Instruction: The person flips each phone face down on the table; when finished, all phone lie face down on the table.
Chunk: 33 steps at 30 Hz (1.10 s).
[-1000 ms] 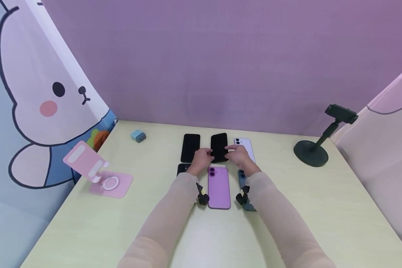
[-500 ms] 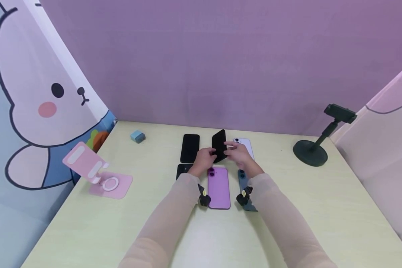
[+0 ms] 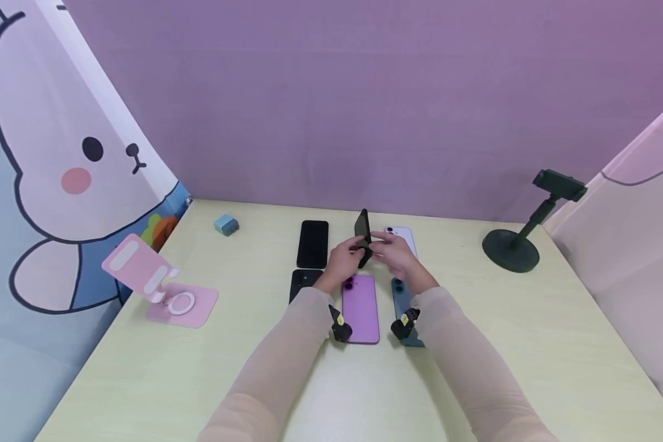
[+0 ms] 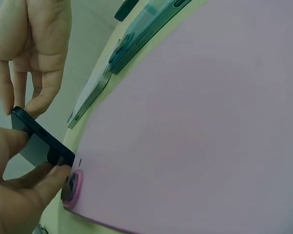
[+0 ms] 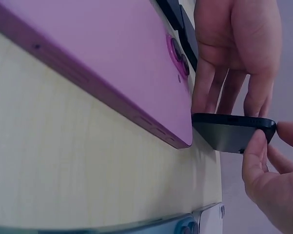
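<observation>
A black phone [image 3: 362, 226] stands tilted up on one edge between my hands in the head view. My left hand [image 3: 339, 265] grips its near lower part, thumb and fingers on opposite sides. With thumb and fingertips my right hand [image 3: 400, 255] pinches its raised edge, seen closer in the right wrist view, where the phone [image 5: 229, 131] has a dark back. Below them lies a purple phone [image 3: 361, 313], camera side up. A teal phone [image 3: 402, 298] is partly under my right wrist, and a pale lavender phone [image 3: 403, 235] is partly hidden behind that hand.
Left of the hands lie a black phone [image 3: 312, 244], screen up, and a dark phone [image 3: 302, 280] partly covered by my left arm. A pink folding stand [image 3: 182, 313] and small blue block [image 3: 226, 224] are farther left. A black stand [image 3: 512, 250] is at right.
The black phone has turned from nearly flat to standing on edge. My left hand has shifted slightly right with it, and the right hand's fingers have followed its rising edge.
</observation>
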### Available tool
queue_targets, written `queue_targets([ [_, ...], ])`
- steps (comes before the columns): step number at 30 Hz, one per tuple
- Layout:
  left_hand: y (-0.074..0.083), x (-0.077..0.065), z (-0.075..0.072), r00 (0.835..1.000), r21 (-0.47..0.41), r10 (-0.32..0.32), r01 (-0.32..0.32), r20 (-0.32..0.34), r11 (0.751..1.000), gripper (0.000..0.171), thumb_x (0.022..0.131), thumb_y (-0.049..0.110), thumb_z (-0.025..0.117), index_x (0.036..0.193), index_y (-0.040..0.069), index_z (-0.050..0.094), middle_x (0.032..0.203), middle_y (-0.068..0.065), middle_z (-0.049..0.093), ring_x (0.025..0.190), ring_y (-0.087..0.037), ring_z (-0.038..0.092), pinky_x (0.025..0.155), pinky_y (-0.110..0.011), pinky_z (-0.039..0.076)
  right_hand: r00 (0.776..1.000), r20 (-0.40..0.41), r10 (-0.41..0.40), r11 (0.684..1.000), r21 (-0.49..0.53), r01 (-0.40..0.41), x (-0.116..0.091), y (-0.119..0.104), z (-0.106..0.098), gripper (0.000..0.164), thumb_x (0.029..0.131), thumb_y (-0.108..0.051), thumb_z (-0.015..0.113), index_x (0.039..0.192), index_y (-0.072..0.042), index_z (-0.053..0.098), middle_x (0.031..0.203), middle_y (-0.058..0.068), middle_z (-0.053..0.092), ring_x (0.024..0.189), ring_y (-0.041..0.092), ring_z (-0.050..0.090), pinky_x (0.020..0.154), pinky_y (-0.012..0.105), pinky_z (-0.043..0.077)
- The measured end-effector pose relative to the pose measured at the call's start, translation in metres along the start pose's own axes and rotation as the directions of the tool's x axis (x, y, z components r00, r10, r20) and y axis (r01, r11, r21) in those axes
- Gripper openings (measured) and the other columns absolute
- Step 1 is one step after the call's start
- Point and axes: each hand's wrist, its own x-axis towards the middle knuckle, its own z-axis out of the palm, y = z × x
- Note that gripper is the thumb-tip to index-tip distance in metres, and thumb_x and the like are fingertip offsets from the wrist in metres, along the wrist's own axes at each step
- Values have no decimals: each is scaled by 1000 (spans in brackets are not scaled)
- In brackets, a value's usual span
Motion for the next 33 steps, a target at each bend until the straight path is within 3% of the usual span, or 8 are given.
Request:
queue_targets([
  [9,3,-1,1,999,-76,-51,50,-9,996,38,100,24,54,139,22,57,121,-12,64,108,-22,62,83,-32,49,1000,27,-1,1000,27,0,0,0,-1,46,100,3,46,145,3,39,131,28,48,121,35,50,101,37,42],
  [18,5,-5,-1,997,-145,-71,67,-22,987,37,100,22,55,137,21,58,113,-10,67,89,-16,65,69,-28,50,1000,15,-22,1000,-16,22,-2,1,4,45,100,5,45,145,4,40,127,25,50,119,34,51,99,36,44],
  [26,3,-3,0,998,-160,-54,47,-40,986,36,99,18,57,135,17,61,112,-13,67,85,-17,66,69,-27,52,999,28,-17,1000,-11,17,-2,2,4,46,99,4,46,145,5,39,130,29,49,119,35,51,100,39,43],
  [33,7,-2,-6,998,-135,-30,21,-62,991,36,101,21,54,135,10,58,108,-14,68,84,-20,67,75,-31,52,998,65,3,995,-101,4,2,9,5,47,98,-1,50,144,5,41,134,29,49,120,39,52,98,42,45],
])
